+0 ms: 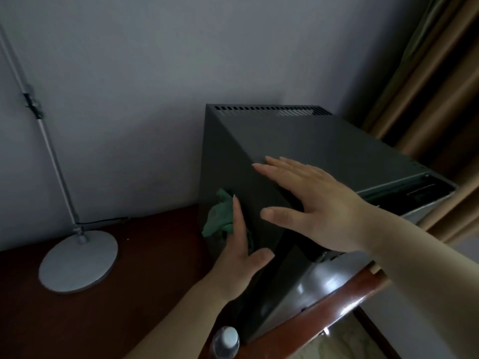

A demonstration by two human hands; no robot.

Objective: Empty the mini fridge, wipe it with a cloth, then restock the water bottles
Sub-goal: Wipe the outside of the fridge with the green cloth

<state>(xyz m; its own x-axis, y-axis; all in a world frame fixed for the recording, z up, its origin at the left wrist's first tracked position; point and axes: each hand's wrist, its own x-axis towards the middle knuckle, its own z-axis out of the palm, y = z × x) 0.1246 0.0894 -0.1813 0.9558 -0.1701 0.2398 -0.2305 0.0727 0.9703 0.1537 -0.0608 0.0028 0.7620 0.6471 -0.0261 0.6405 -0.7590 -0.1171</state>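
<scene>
The dark grey box-shaped mini fridge [311, 141] stands at the right end of a dark red-brown wooden table [129, 294], its far side close to the wall and tan curtains [427, 99] just beyond it on the right. Its inside is out of view, so emptying cannot be confirmed.

Wiping seems under way on the outside. The right hand [316, 203] lies flat on the top near the left edge, and the left hand [239, 257], fingers straight, presses a crumpled green cloth [220, 218] against the left wall.

Open tabletop lies left, as far as a silver round-based lamp [77, 263]. A clear water bottle [226, 342] waits at the near edge, so restocking probably remains.
</scene>
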